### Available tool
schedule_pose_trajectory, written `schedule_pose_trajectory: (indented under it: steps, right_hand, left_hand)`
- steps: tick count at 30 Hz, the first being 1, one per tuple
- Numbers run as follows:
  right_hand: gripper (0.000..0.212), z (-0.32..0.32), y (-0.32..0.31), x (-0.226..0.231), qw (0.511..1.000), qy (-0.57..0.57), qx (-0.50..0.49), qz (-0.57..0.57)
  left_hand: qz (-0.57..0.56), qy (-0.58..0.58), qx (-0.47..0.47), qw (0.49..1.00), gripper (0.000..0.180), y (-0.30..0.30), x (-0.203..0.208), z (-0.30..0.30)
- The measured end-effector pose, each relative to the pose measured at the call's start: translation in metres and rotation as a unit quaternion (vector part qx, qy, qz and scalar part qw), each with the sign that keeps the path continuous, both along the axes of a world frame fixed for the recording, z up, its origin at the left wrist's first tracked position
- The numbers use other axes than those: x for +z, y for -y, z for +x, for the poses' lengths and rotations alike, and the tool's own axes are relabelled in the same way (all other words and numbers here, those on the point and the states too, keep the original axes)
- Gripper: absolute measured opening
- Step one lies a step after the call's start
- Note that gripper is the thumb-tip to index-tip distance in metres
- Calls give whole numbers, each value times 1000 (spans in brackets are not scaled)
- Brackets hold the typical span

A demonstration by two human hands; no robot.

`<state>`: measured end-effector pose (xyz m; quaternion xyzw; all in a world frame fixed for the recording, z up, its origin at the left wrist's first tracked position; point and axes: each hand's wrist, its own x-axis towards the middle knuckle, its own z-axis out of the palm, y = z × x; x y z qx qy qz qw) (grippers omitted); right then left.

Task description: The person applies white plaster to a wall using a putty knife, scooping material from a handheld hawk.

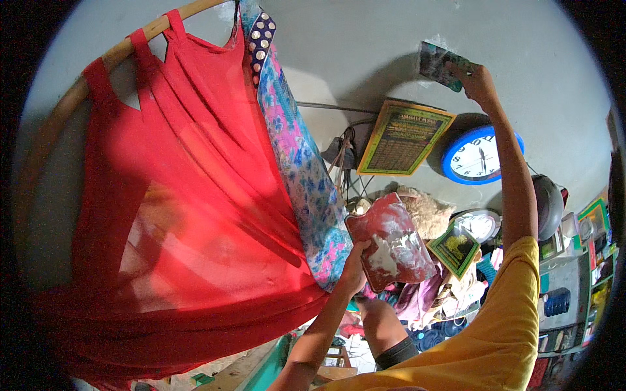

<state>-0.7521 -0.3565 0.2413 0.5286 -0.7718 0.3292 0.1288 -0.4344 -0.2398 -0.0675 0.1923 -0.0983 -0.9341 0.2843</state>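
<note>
My left hand (354,268) grips the edge of a reddish-brown flat board (403,242) with curved edges, smeared with white paste. A thicker lump of paste lies near its middle. High on the right, at the end of my raised arm, my right hand (477,83) is closed on a dark, flat rectangular scraper (438,65). The scraper lies against or very close to the grey wall (352,39); contact is hard to tell. Whitish patches mark the wall around the scraper's upper edge.
A red cloth (215,163) and a blue-pink patterned cloth (293,130) hang from a wooden pole (117,52) at left. A yellow-edged framed panel (405,138) and a blue-rimmed clock (471,159) sit below the scraper. Piled cloths (424,303) and crowded shelves (567,306) stand lower right.
</note>
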Motion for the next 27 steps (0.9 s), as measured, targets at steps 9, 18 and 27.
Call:
schedule_pose_trajectory:
  steps: [9, 18, 27]
  right_hand:
    - [40, -6, -68, 32, 981, -185, -42, -44]
    - [27, 137, -217, -72, 905, 348, 201, 139]
    - [30, 155, -262, -117, 680, 667, 226, 202]
  left_hand:
    - [8, 27, -6, 1000, 29, -6, 2, 7]
    - [-69, 17, 3, 997, 38, 2, 46, 40]
    - [-26, -155, -64, 985, 39, -42, 99, 110]
